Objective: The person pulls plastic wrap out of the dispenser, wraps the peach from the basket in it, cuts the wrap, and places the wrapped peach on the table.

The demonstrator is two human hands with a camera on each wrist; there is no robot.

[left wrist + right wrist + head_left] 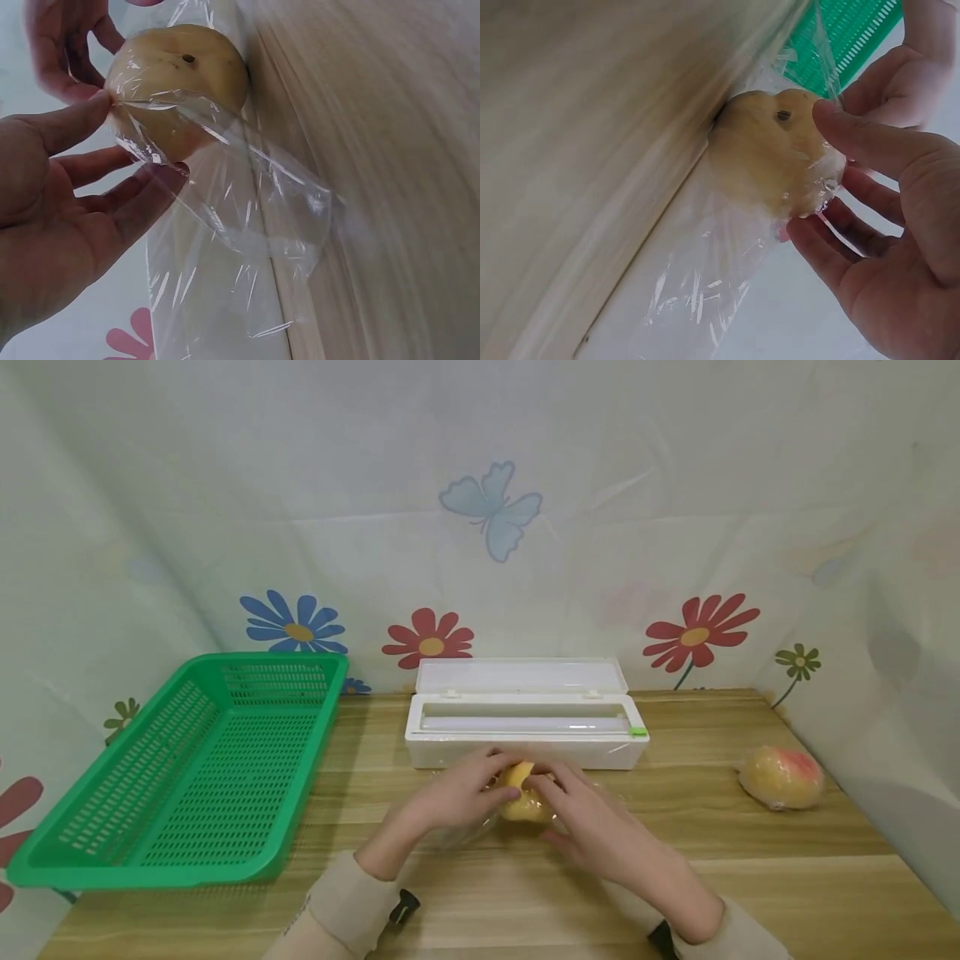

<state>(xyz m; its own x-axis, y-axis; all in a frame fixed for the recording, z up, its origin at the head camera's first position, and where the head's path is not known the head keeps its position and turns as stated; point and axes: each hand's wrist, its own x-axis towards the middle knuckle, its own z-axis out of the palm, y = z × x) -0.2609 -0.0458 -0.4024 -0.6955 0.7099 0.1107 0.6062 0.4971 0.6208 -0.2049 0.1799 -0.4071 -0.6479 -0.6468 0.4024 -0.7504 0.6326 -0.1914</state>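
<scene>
A round yellow fruit with a small dark stem hollow is held just above the wooden table, in front of the white box. Clear cling film drapes over it and hangs off in a loose, wrinkled flap. My left hand pinches the film between thumb and fingers at the fruit's side. From the opposite side my right hand grips the fruit through the film, thumb near the stem hollow and fingers against its flank. In the right wrist view, more film spreads out below the fruit.
Behind the hands stands a white cling film box, its lid raised and a roll inside. A green perforated basket sits at the left. Near the table's right edge lies a film-wrapped yellow fruit with a red blush.
</scene>
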